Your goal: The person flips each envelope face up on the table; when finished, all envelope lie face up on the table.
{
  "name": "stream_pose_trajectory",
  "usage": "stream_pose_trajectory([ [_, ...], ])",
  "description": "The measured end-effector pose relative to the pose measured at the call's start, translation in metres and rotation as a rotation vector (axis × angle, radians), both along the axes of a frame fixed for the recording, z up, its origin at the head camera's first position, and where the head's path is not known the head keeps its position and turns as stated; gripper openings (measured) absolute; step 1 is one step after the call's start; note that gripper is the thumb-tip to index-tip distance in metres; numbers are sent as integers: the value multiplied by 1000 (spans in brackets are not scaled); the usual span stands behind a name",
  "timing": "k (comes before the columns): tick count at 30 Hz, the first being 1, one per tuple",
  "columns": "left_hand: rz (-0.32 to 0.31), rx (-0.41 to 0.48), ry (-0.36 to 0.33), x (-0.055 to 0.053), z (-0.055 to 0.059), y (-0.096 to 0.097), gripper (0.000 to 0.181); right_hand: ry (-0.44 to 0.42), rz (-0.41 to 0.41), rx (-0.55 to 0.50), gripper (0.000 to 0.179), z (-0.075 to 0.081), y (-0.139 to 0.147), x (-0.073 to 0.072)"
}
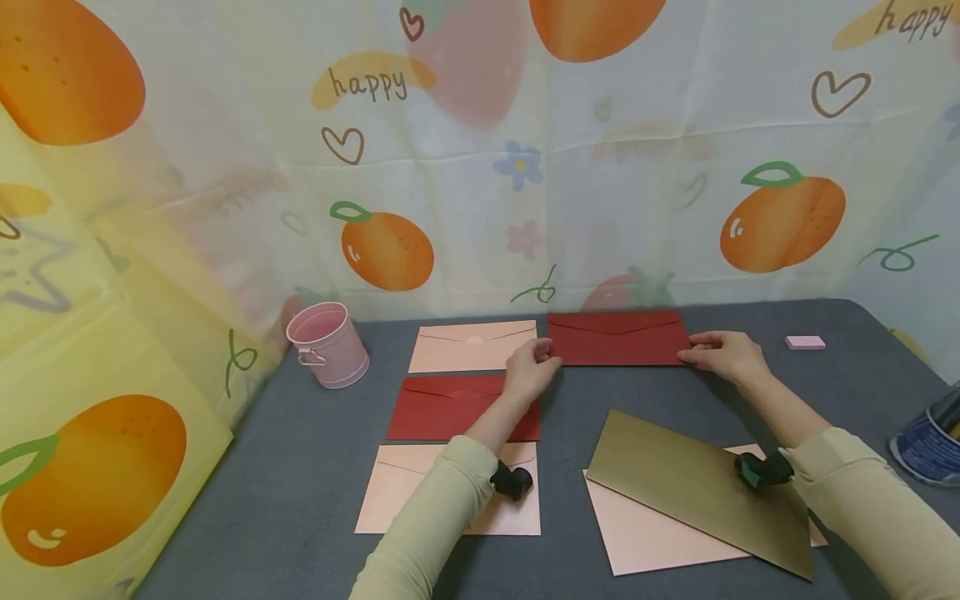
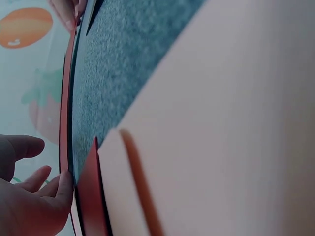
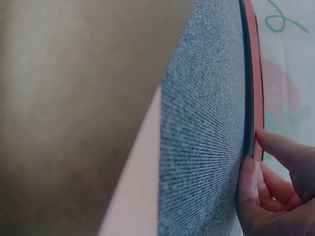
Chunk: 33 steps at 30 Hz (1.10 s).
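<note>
A dark red envelope (image 1: 617,340) lies at the back of the dark grey table, its flap upward. At its right end my right hand (image 1: 722,357) pinches the edge between thumb and fingers, also plain in the right wrist view. My left hand (image 1: 531,367) touches the envelope's left end with its fingertips, one finger raised apart from it in the left wrist view. To the left stand three envelopes in a column: a pink envelope (image 1: 457,350) at the back, a red envelope (image 1: 431,408) in the middle and another pink envelope (image 1: 390,500) in front, partly under my left forearm.
A gold envelope (image 1: 675,483) lies slanted over a pink envelope (image 1: 645,533) below my right forearm. A pink bucket (image 1: 327,346) stands at the back left. On the right are a small pink block (image 1: 805,342) and a blue container (image 1: 926,446) with dark items. A patterned curtain (image 1: 465,225) hangs behind.
</note>
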State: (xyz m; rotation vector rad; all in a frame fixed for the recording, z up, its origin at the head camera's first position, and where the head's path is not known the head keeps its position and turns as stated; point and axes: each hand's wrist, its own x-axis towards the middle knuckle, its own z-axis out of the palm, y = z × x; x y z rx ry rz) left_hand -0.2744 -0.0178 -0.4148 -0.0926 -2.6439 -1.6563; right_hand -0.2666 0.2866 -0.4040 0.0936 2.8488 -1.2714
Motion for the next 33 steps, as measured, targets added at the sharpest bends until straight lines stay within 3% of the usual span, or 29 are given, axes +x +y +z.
stream_pose_trajectory([
  [8,-73,-121,22,5,4,5,36,34,-7,94,57,1,-4,0],
  [12,-93,-134,1,6,5,7,37,55,-1,123,55,1,-5,1],
  [20,-112,-148,-9,7,4,7,37,37,13,119,55,1,-5,2],
  [28,-165,-195,24,8,3,6,39,22,34,99,57,4,-2,4],
  [33,-192,-181,4,11,6,3,43,23,58,82,58,4,0,7],
])
